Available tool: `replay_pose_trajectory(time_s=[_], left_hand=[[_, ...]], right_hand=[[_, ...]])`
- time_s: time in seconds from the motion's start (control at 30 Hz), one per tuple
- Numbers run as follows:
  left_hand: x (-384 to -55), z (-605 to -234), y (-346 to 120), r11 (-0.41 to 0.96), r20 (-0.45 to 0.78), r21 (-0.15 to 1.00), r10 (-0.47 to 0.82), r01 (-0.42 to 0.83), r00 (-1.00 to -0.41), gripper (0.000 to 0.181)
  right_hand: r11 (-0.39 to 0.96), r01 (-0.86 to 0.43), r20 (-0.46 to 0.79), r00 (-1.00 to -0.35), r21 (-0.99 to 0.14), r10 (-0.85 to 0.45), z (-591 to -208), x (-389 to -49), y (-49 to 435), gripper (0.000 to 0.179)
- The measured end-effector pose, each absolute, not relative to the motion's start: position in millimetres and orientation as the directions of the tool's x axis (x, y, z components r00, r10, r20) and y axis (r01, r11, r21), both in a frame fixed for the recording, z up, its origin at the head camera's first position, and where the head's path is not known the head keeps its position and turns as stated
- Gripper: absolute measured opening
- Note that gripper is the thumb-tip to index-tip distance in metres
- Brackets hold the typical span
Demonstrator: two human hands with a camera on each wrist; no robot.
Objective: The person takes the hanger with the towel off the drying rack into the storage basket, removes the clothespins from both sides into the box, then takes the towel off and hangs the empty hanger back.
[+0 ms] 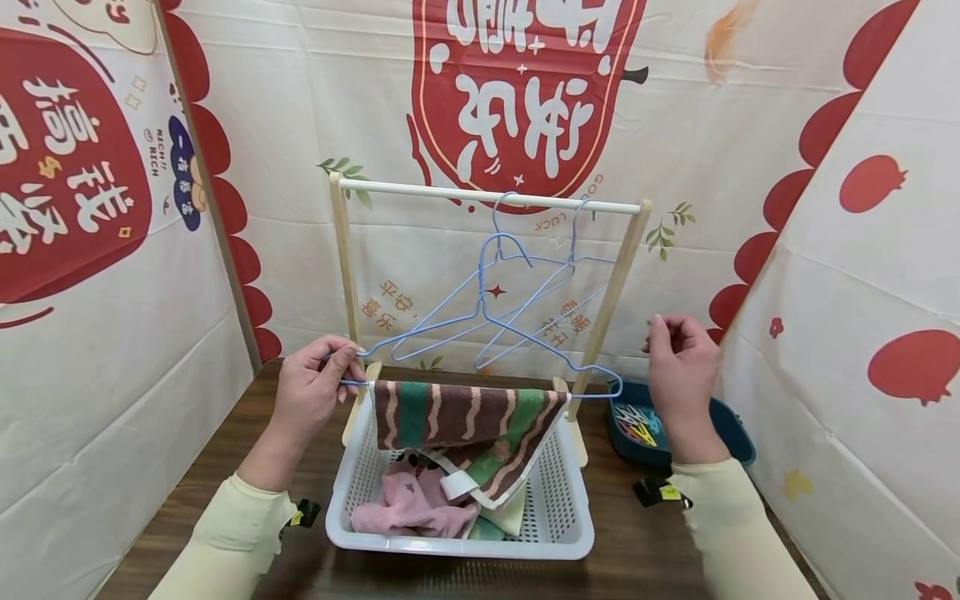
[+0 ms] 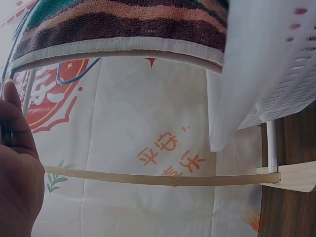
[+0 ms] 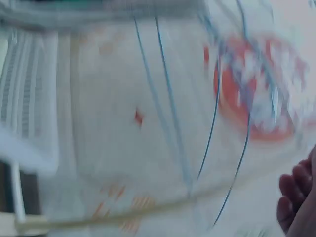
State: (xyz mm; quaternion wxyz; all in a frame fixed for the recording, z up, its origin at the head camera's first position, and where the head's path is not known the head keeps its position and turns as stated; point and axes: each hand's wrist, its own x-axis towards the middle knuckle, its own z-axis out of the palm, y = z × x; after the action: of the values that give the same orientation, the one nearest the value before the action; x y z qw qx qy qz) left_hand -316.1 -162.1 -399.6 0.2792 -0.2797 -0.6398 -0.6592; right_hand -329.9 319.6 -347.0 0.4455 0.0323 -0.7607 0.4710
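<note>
My left hand (image 1: 311, 387) pinches the left end of a blue wire hanger (image 1: 482, 292), which stands upright with its hook on top. Over the hanger's lower bar hangs a striped towel (image 1: 450, 417) in brown, green and tan; its lower part droops into a white basket (image 1: 457, 545). In the left wrist view, the towel (image 2: 128, 47) shows its pale hem beside my fingers. My right hand (image 1: 684, 362) is raised to the right of the hanger, fingers loosely curled with nothing visible in them. It also shows at the edge of the right wrist view.
Behind the hanger stands a wooden rack with a white rod (image 1: 420, 192), carrying two more blue hangers. A pink cloth (image 1: 420, 504) and pale green cloth lie inside the basket. Below my right hand, a dark blue box (image 1: 738, 440) holds colored clips (image 1: 637, 427). Printed curtains surround the table.
</note>
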Motion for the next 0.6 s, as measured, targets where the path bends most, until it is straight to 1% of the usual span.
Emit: replay_pose_trajectory(time_s=[0.1, 0.17, 0.2, 0.23, 0.27, 0.3, 0.37, 0.43, 0.5, 0.6], left_hand=[[-316, -399, -163, -0.026, 0.727, 0.686, -0.011, 0.727, -0.686, 0.012], [-316, -399, -163, -0.028, 0.728, 0.685, -0.006, 0.728, -0.686, 0.012], [-316, -399, -163, -0.028, 0.728, 0.685, -0.004, 0.728, -0.685, 0.012], [-316, -400, -163, -0.027, 0.729, 0.684, -0.003, 0.729, -0.685, 0.012], [-316, -400, -163, -0.026, 0.729, 0.685, -0.003, 0.728, -0.685, 0.012], [-315, -400, -163, -0.026, 0.728, 0.685, -0.004, 0.728, -0.685, 0.012], [-315, -400, -164, -0.027, 0.727, 0.686, -0.007, 0.727, -0.687, 0.012], [-315, -400, -164, -0.033, 0.725, 0.688, -0.010, 0.725, -0.688, 0.012], [-315, -401, -164, -0.040, 0.724, 0.689, -0.011, 0.724, -0.690, 0.013], [-315, -401, -163, -0.044, 0.726, 0.686, -0.010, 0.726, -0.687, 0.013]], right_hand=[[0.586, -0.675, 0.889, -0.404, -0.448, 0.213, -338, -310, 288, 0.015], [0.572, -0.771, 0.956, -0.283, -0.278, 0.083, -334, -299, 268, 0.017], [0.567, -0.799, 0.971, -0.237, -0.202, 0.011, -333, -293, 260, 0.019], [0.554, -0.820, 0.977, -0.206, -0.142, -0.055, -332, -289, 251, 0.021], [0.544, -0.834, 0.974, -0.191, -0.095, -0.121, -331, -285, 243, 0.023], [0.534, -0.844, 0.966, -0.185, -0.060, -0.183, -331, -282, 235, 0.024], [0.520, -0.854, 0.930, -0.213, -0.029, -0.298, -332, -279, 222, 0.023], [0.511, -0.859, 0.884, -0.263, -0.032, -0.387, -335, -278, 209, 0.016], [0.512, -0.857, 0.831, -0.329, -0.062, -0.449, -339, -278, 198, 0.012], [0.548, -0.831, 0.753, -0.421, -0.097, -0.505, -346, -279, 185, 0.016]])
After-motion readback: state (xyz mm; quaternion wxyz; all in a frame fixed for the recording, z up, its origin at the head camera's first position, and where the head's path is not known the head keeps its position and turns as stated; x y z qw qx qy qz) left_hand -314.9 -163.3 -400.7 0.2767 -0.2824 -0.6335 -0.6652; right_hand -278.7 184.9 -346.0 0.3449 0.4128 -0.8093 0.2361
